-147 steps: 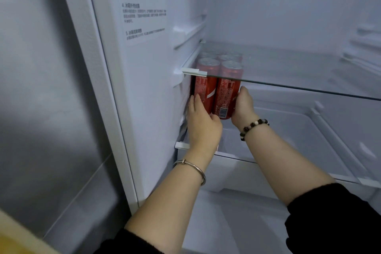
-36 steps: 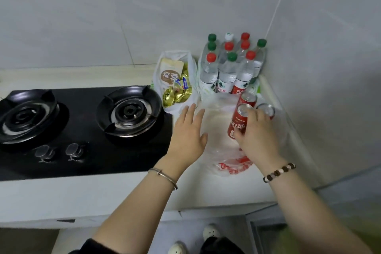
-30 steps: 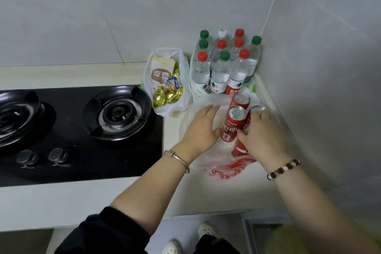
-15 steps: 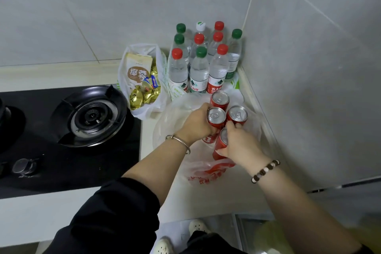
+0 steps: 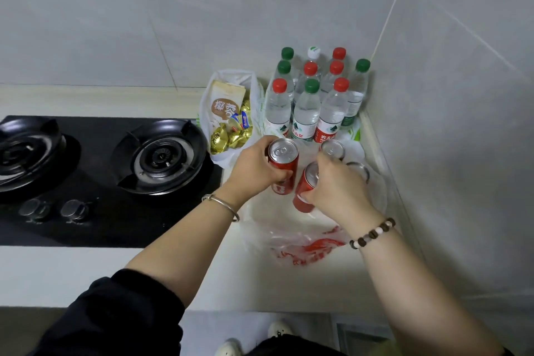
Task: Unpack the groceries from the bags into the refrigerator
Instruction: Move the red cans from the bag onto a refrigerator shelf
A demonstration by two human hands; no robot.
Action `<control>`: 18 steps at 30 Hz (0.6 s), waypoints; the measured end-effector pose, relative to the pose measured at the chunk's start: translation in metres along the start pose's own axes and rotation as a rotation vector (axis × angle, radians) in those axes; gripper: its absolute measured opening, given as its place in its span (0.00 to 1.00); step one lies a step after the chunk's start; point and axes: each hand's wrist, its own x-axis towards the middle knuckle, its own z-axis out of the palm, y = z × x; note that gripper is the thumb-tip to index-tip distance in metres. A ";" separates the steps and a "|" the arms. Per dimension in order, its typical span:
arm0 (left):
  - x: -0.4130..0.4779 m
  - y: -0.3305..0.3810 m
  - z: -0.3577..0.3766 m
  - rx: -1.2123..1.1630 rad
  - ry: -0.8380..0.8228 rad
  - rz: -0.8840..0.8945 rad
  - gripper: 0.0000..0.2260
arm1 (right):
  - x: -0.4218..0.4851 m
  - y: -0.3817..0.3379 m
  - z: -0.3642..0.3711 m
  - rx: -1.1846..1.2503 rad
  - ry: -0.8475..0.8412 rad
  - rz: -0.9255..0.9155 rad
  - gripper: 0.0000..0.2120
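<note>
Gripping left can [image 5: 284, 166] upright (left hand [image 5: 254, 170]) | right hand [image 5: 338, 188]: right can [image 5: 302, 192] tilted

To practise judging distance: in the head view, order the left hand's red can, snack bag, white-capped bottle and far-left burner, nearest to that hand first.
1. Red can: gripped in the left hand.
2. Snack bag: just behind the hand.
3. White-capped bottle: back row, middle.
4. Far-left burner: at the picture's left edge.

One head-worn view looks steeply down and forward, from close above, at the desk [image 5: 86, 274] corner. Beyond the left hand [image 5: 254, 167] and right hand [image 5: 338, 191] rise the walls [image 5: 202, 9]; nearer than both, the shoes [image 5: 228, 348] show at the bottom edge.
</note>
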 end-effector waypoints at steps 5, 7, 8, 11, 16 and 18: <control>-0.015 0.005 -0.056 -0.057 0.186 -0.015 0.28 | 0.012 -0.050 -0.022 0.079 0.102 -0.126 0.20; -0.026 0.003 -0.079 -0.077 0.271 -0.027 0.29 | 0.016 -0.073 -0.026 0.146 0.096 -0.163 0.21; -0.033 0.001 -0.090 -0.085 0.311 -0.033 0.28 | 0.017 -0.085 -0.027 0.176 0.088 -0.191 0.23; -0.058 -0.007 -0.123 -0.103 0.442 -0.074 0.28 | 0.017 -0.123 -0.024 0.275 0.075 -0.317 0.31; -0.122 -0.029 -0.169 -0.110 0.673 -0.194 0.27 | 0.005 -0.189 -0.008 0.368 -0.032 -0.497 0.38; -0.154 -0.037 -0.182 -0.103 0.761 -0.254 0.28 | -0.004 -0.215 0.001 0.407 -0.092 -0.571 0.38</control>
